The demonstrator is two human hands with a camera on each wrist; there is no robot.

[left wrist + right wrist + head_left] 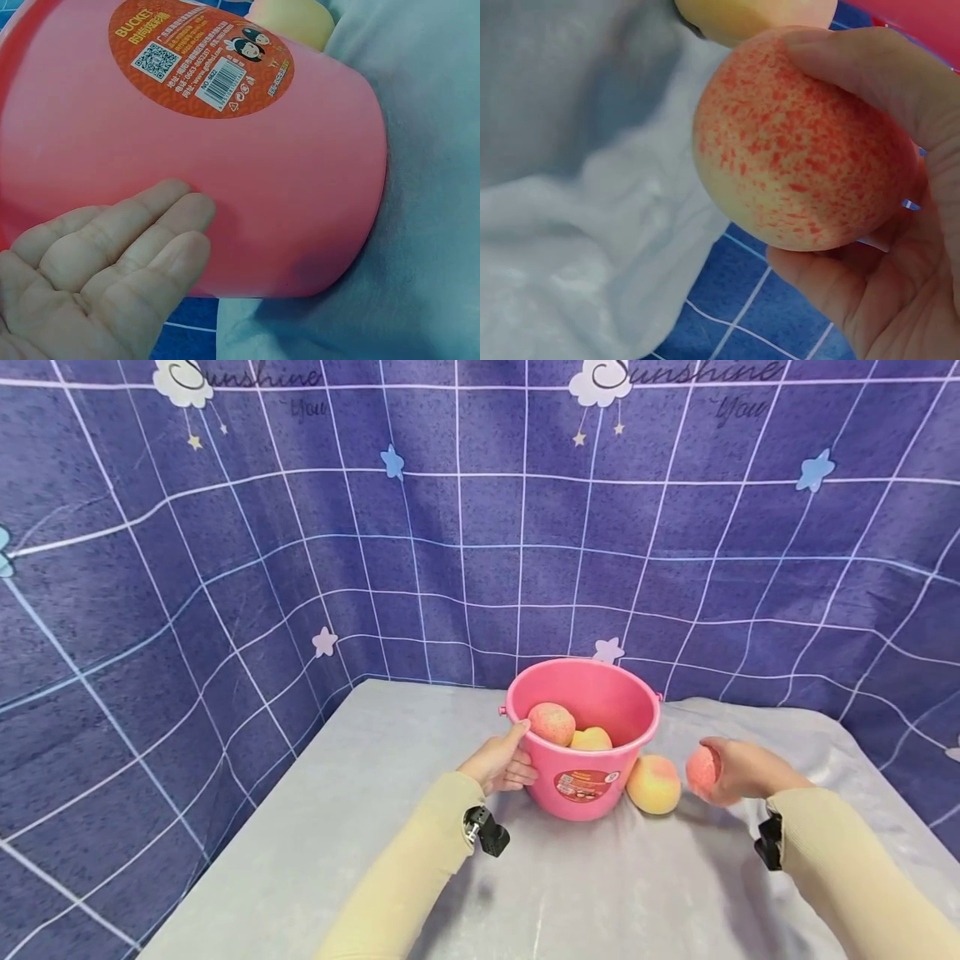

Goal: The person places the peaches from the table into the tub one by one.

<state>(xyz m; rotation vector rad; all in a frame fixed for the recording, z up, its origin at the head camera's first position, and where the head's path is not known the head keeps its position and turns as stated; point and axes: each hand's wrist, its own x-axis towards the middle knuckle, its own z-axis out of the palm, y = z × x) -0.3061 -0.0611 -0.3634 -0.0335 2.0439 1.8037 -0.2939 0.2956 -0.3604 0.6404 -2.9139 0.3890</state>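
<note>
A pink bucket (573, 785) stands upright on the grey cloth, with a red-speckled peach (552, 723) and a yellow peach (591, 739) inside. My left hand (504, 762) holds the bucket at its left side, thumb at the rim and fingers against the outer wall. In the left wrist view those fingers (165, 217) lie below the orange label (202, 60). Right of the bucket, my right hand (742, 768) grips another red-speckled peach (802, 142) between thumb and fingers. A yellow-and-pink peach (654, 785) sits on the cloth between the bucket and that hand.
Grey cloth (360, 827) covers the table. A dark blue curtain (420, 568) with white grid lines and stars hangs behind and along the left. Each wrist carries a small black camera, such as the left one (487, 831).
</note>
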